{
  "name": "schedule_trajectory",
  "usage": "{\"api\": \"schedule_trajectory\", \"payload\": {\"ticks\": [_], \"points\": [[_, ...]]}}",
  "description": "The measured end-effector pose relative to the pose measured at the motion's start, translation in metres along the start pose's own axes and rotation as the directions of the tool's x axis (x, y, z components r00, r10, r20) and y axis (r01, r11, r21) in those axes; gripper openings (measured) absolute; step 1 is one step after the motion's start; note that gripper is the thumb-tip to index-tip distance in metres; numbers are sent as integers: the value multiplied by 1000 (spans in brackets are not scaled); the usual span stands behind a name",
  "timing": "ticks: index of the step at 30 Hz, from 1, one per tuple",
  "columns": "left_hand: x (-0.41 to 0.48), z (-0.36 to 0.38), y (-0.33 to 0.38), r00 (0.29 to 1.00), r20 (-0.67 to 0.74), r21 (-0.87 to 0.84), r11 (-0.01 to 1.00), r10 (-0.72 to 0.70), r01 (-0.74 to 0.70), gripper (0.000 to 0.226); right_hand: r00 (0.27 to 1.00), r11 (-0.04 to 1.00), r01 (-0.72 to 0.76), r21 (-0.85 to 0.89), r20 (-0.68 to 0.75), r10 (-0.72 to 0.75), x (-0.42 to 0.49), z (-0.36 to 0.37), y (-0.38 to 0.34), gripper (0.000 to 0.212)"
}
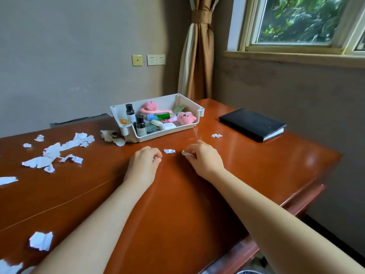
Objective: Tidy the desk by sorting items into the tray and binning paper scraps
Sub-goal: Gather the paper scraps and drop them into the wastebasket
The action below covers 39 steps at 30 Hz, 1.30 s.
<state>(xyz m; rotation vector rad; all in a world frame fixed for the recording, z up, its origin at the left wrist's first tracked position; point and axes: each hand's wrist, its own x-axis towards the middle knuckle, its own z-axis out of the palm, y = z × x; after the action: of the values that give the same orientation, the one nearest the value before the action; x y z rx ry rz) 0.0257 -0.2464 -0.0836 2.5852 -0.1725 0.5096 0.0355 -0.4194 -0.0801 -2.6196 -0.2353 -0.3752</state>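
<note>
The right hand (203, 158) rests low over the reddish wooden desk (177, 204) and pinches a small white paper scrap (186, 153) between thumb and fingertips. The left hand (146, 161) lies just beside it with its fingers curled in against the thumb, and nothing shows in its grasp. Between the two hands a second folded scrap (169, 151) lies on the desk, touching neither. A third scrap (216, 135) sits farther back to the right, between the hands and a closed black notebook (252, 123). The white plastic tray (199, 113) stands behind the hands near the wall, already holding two dark-capped bottles (140, 125), a pink plush toy (185, 117), a white bar (167, 126) and a green tube (162, 116). Crumpled paper pieces (112, 136) lie against the tray's front left corner. A wide scatter of torn paper (53, 153) covers the left part of the desk, well apart from both hands, and one larger crumpled piece (41, 240) lies near the front edge by the left forearm.
</note>
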Motion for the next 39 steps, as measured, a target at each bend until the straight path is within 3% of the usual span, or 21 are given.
{"api": "schedule_trajectory", "payload": {"ticks": [4,9,14,17,25,39], "points": [[5,3,3,1000,3,17,1000,16,-16,12,999,1000,-9,-26,30,9,9,-4,9,9],[20,9,7,996,41,-98,992,78,-74,10,989,990,-111,-90,-104,101,19,-7,34,9],[34,14,9,993,98,-147,988,63,-48,42,967,973,-213,-87,-164,197,35,-10,50,12],[40,16,10,990,125,-98,994,59,-46,36,954,963,-269,-9,-141,265,47,-11,54,14],[48,17,14,986,155,-22,998,65,-62,13,960,971,-237,31,-146,239,54,-7,53,10],[9,-3,38,979,202,153,986,33,-65,12,987,990,-137,-20,-89,135,2,-13,25,16]]}}
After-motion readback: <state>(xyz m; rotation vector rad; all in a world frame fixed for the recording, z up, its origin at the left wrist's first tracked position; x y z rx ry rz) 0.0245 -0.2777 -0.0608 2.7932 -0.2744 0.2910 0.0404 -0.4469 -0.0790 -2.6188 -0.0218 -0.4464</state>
